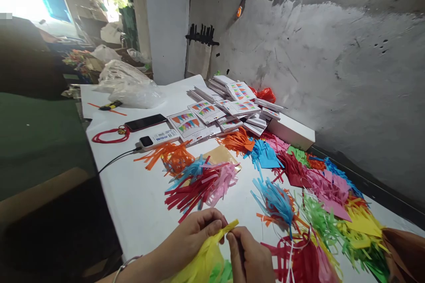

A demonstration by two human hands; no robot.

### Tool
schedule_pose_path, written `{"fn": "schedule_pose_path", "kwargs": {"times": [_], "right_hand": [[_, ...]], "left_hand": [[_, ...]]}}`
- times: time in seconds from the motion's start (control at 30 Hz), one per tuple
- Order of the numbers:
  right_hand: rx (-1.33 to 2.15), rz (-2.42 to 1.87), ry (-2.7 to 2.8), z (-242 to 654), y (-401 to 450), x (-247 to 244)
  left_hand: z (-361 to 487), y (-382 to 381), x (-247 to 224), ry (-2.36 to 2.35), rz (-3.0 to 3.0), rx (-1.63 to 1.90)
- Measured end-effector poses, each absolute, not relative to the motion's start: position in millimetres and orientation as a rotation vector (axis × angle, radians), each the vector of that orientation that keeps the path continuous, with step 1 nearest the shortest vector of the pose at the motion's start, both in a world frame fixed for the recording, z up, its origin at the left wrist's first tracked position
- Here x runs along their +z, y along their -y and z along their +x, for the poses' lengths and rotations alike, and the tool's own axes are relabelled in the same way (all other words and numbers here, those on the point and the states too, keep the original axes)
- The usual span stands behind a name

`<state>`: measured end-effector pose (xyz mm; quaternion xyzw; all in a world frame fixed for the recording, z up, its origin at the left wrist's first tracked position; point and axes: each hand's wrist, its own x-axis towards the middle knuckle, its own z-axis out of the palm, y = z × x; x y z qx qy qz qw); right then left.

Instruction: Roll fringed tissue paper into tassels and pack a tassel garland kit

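Observation:
My left hand [199,234] is closed round a yellow paper tassel [202,258] near its narrow twisted top. The yellow strips hang down past the palm to the bottom of the view. My right hand [249,254] pinches at the same twisted neck, its thumb and forefinger pressed together beside the left fingertips. Under the yellow strips shows a bit of light green paper fringe [222,272]. Just ahead lie a dark red tassel [186,192] and a pink tassel [223,181]. Nearest my right hand, a red tassel [295,254] and a blue tassel [275,201] lie with white string.
The white table [133,199] carries an orange tassel [175,157], a phone [146,122], a white power bank [162,138] with a cable, and a red cord [109,136]. Printed cards [187,124] are heaped near the wall. Fringed paper bundles [328,183] spread along the right.

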<state>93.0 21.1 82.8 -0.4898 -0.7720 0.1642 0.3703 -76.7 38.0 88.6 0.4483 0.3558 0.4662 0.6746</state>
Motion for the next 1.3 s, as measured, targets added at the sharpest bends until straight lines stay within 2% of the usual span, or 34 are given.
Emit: {"fn": "schedule_pose_path", "kwargs": {"times": [0.2, 0.37, 0.53, 0.73, 0.87, 1.07, 1.17, 1.3], "right_hand": [[0.665, -1.232, 1.821, 90.9, -20.4, 73.7], [1.004, -1.243, 1.645, 89.8, -19.6, 80.4], [1.158, -1.28, 1.579, 92.1, -21.2, 84.3], [1.153, -1.099, 1.757, 95.4, -20.9, 87.3], [1.199, -1.183, 1.638, 94.8, -22.1, 90.3], [1.532, -1.06, 1.351, 92.4, -22.8, 90.9], [1.438, -1.164, 1.398, 95.6, -24.2, 93.3], [1.02, -1.236, 1.518, 101.1, -29.5, 100.6]], "left_hand": [[-86.4, -30.6, 95.7, -1.03, 1.548, 1.076], [-92.5, -25.8, 112.5, -0.992, 1.812, 0.959], [-93.6, -26.5, 116.6, -0.957, 1.865, 0.875], [-90.9, -27.7, 99.9, -1.035, 1.815, 1.034], [-89.2, -26.0, 92.7, -1.036, 1.819, 1.113], [-90.7, -29.1, 90.4, -0.894, 2.026, 1.164], [-90.7, -34.0, 93.4, -0.814, 2.151, 1.163], [-87.9, -42.5, 95.3, -0.755, 2.282, 1.072]]}}
